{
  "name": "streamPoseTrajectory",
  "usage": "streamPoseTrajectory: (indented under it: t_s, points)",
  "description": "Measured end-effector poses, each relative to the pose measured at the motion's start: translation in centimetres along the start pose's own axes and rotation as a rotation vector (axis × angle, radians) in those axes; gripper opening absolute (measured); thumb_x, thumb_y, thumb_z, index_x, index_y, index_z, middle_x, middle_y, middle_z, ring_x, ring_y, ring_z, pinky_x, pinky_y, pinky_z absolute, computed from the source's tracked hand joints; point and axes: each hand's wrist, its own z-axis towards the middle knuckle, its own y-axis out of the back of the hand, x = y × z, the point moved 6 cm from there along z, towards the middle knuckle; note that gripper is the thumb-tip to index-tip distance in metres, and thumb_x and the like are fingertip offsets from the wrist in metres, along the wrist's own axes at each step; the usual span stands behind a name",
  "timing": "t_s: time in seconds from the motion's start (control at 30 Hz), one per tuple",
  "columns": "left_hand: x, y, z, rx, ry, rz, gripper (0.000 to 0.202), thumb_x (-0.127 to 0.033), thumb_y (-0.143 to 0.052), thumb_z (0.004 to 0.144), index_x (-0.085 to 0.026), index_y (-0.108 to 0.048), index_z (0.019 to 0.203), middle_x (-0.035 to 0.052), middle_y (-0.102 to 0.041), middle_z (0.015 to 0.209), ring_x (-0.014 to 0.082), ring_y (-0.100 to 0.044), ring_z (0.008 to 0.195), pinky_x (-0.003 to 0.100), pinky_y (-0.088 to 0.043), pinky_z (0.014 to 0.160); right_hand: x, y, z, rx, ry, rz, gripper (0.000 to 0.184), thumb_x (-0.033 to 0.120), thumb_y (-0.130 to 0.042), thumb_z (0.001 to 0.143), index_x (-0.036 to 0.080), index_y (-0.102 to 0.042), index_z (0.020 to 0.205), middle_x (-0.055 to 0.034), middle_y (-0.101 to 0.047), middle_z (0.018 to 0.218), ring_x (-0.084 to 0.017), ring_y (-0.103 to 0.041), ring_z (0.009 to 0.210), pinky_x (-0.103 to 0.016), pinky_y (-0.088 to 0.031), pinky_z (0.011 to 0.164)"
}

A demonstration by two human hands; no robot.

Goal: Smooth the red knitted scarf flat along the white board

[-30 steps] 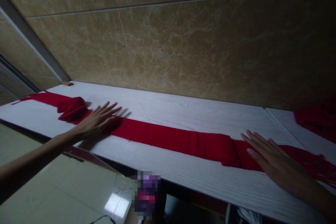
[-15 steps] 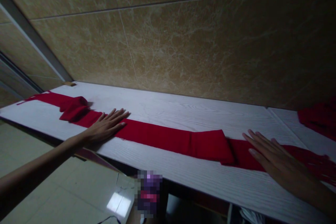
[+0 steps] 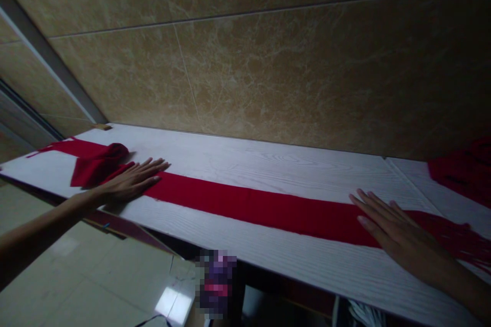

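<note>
A long red scarf (image 3: 245,205) with fringed ends lies lengthwise along a white wood-grain table (image 3: 268,161). Between my hands the cloth is flat and smooth. My left hand (image 3: 134,181) rests palm down on the scarf, its fingers stretched out. Just left of that hand, part of the scarf is bunched up in a loose fold, and beyond it a flat stretch runs to the far left fringe. My right hand (image 3: 397,232) lies flat over the scarf near its right end, fingers extended. The right fringe spreads out past my wrist.
More red cloth (image 3: 464,168) is heaped at the table's right back. A tiled wall (image 3: 268,71) borders the table's rear edge. A small wooden block (image 3: 102,126) sits at the far left corner. Below the front edge are the tiled floor (image 3: 95,276) and a pixelated purple patch.
My left hand has slid left along the scarf. The overlapping fold near my right hand has flattened out, while the bunch at the left has shifted left. My right hand has barely moved.
</note>
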Motion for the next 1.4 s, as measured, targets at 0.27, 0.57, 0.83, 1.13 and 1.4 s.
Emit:
streamPoseTrajectory:
  t_s: [0.27, 0.57, 0.83, 1.13, 1.4]
  points:
    - [-11.3, -1.3, 2.4, -0.033, -0.072, -0.010, 0.068, -0.065, -0.018, 0.102, -0.033, -0.026, 0.162, 0.0035, -0.017, 0.169, 0.0390, -0.006, 0.156, 0.071, -0.013, 0.120, 0.2, 0.1, 0.1, 0.004, 0.014, 0.005, 0.070, 0.067, -0.021, 0.100, 0.027, -0.044, 0.153, -0.0051, -0.041, 0.159, -0.030, -0.030, 0.150, -0.061, -0.023, 0.122]
    - [-15.5, -2.3, 1.7, 0.003, -0.109, -0.033, 0.068, -0.068, -0.023, 0.102, -0.035, -0.024, 0.162, 0.0030, -0.014, 0.169, 0.0364, -0.009, 0.156, 0.066, -0.014, 0.122, 0.3, 0.2, 0.0, -0.005, 0.015, -0.009, 0.070, 0.067, -0.021, 0.099, 0.029, -0.045, 0.153, -0.0044, -0.044, 0.157, -0.030, -0.033, 0.149, -0.061, -0.024, 0.123]
    - [-14.8, -2.0, 1.0, 0.005, -0.115, -0.024, 0.066, -0.068, -0.024, 0.102, -0.038, -0.023, 0.161, -0.0002, -0.012, 0.168, 0.0350, -0.007, 0.156, 0.065, -0.012, 0.123, 0.0, 0.0, 0.0, 0.026, 0.002, -0.008, 0.073, 0.068, -0.019, 0.099, 0.027, -0.043, 0.154, -0.0057, -0.042, 0.158, -0.030, -0.031, 0.150, -0.061, -0.024, 0.122]
    - [-14.7, -1.2, 1.6, 0.016, -0.138, -0.015, 0.071, -0.072, -0.029, 0.099, -0.038, -0.021, 0.161, 0.0029, -0.011, 0.168, 0.0408, -0.005, 0.155, 0.071, -0.013, 0.120, -0.4, -0.4, -0.2, -0.012, 0.055, -0.047, 0.069, 0.064, -0.019, 0.101, 0.028, -0.042, 0.155, -0.0043, -0.042, 0.158, -0.031, -0.032, 0.149, -0.063, -0.028, 0.120]
    - [-16.2, -1.8, 1.8, 0.026, -0.114, -0.042, 0.068, -0.070, -0.023, 0.101, -0.039, -0.021, 0.161, -0.0006, -0.011, 0.169, 0.0351, -0.007, 0.157, 0.065, -0.012, 0.123, -0.5, -0.5, -0.2, -0.016, 0.044, -0.029, 0.066, 0.063, -0.022, 0.101, 0.029, -0.041, 0.155, -0.0034, -0.040, 0.160, -0.030, -0.031, 0.150, -0.063, -0.026, 0.121]
